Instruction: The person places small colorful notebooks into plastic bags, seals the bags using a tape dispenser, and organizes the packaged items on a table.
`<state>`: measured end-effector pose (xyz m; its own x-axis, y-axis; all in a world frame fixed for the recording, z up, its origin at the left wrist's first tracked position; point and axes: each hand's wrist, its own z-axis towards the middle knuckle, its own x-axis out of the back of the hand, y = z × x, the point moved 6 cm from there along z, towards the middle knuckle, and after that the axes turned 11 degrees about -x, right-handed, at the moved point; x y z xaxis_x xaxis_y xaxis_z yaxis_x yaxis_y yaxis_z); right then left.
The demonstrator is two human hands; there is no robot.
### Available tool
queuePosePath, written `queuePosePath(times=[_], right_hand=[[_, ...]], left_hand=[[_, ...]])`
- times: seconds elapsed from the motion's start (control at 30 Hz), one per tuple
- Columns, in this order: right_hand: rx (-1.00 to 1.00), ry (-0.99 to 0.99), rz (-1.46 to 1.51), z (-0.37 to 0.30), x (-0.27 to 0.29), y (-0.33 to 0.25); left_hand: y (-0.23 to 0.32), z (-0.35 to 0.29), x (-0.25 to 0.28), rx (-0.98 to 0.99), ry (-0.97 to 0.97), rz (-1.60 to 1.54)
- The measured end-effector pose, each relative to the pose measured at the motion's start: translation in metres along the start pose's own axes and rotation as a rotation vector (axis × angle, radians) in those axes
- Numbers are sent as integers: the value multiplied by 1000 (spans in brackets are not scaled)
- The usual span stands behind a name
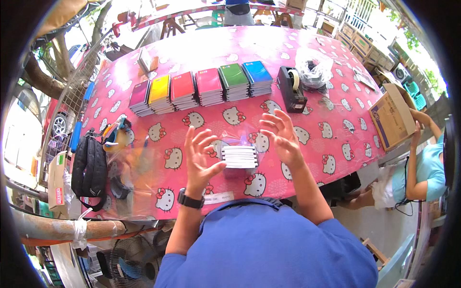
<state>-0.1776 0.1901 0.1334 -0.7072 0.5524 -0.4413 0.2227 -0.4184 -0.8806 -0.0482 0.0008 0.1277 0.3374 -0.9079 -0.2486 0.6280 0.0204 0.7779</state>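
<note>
A bundle of spiral notebooks stands on the pink patterned tablecloth in front of me, white page edges facing up, with clear plastic around its far side. My left hand, with a black watch on the wrist, hovers just left of the bundle, fingers spread. To the right of it my right hand is raised, its fingers apart and holding nothing. Beyond my hands, several stacks of spiral notebooks stand in a row: purple, yellow, red, pinkish red, green and blue.
A black tape dispenser stands right of the stacks, beside a clear plastic bag. A black backpack lies at the table's left edge. At the right, another person holds a cardboard box at the table edge.
</note>
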Motion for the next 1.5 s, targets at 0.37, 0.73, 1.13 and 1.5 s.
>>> queuePosePath(times=[0.37, 0.73, 1.13, 1.5], right_hand=[[-228, -82, -757, -4, -16, 47], [66, 189, -1517, 54, -54, -38], [-213, 34, -503, -11, -22, 94], [12, -32, -926, -9, -23, 15]], left_hand=[[-30, -9, -19, 87, -314, 339], [9, 77, -23, 132, -477, 703], [-63, -43, -13, 266, -15, 92], [40, 22, -35, -317, -545, 996]])
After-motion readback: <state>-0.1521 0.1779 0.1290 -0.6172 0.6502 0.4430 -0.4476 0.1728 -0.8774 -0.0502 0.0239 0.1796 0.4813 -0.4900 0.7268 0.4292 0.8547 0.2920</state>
